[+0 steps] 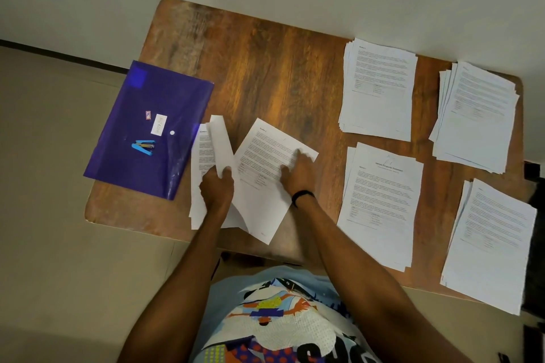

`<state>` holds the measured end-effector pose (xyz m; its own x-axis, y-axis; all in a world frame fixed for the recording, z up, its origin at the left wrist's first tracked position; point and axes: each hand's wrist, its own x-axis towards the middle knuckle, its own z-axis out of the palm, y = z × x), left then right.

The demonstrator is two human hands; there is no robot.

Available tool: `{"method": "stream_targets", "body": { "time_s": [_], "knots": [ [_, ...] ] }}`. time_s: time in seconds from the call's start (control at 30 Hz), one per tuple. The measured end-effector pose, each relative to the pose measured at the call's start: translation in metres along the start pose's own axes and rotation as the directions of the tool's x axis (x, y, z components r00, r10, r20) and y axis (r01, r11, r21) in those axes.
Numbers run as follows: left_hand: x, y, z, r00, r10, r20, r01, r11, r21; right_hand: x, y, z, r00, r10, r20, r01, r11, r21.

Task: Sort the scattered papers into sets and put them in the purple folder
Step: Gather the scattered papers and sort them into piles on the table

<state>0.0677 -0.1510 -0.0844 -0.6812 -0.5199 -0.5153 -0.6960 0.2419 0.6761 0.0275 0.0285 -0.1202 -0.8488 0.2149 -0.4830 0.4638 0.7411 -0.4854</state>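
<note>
The purple folder [147, 130] lies at the table's left end, partly overhanging the edge. Just right of it sits a small unsorted pile of papers [198, 174]. My left hand [217, 186] pinches a curled sheet [220, 141] lifted from that pile. My right hand [298, 174] presses flat fingers on a single printed sheet [265, 186] lying tilted beside the pile. On the right half of the table lie sorted stacks: a far stack [377, 91], a near stack [380, 206], a far-right stack [477, 115] and a near-right stack [489, 247].
A blue stapler [144, 147] and a small staple box [148, 115] rest on the folder, beside a white label [158, 124]. The wooden table [265, 68] stands against a pale wall. A dark object [533, 174] sits off the table's right edge.
</note>
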Motion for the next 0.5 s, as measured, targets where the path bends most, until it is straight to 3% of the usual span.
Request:
{"method": "stream_targets", "body": {
  "time_s": [0.1, 0.3, 0.37, 0.43, 0.5],
  "knots": [
    [0.003, -0.003, 0.0, 1.0, 0.016, -0.017, -0.016, 1.0, 0.004, 0.02, 0.028, -0.008, 0.988, 0.143, -0.062, -0.152, 0.968, -0.197],
    [-0.003, 0.004, 0.004, 1.0, 0.029, -0.012, -0.029, 1.0, -0.012, 0.024, 0.041, -0.007, 1.0, 0.022, -0.011, -0.025, 0.955, -0.295],
    [-0.009, 0.011, 0.005, 1.0, 0.022, 0.004, -0.022, 1.0, 0.015, 0.021, 0.038, -0.003, 0.999, -0.026, -0.044, 0.016, 0.98, -0.199],
    [-0.01, 0.016, 0.006, 1.0, 0.003, 0.019, -0.004, 0.999, 0.039, 0.016, 0.034, -0.006, 0.999, -0.023, -0.049, 0.026, 0.997, 0.069],
    [-0.012, 0.018, 0.005, 0.998, -0.006, 0.06, 0.005, 1.0, 0.029, 0.012, 0.033, -0.022, 0.999, -0.002, -0.035, 0.014, 0.938, 0.346]
  ]
}}
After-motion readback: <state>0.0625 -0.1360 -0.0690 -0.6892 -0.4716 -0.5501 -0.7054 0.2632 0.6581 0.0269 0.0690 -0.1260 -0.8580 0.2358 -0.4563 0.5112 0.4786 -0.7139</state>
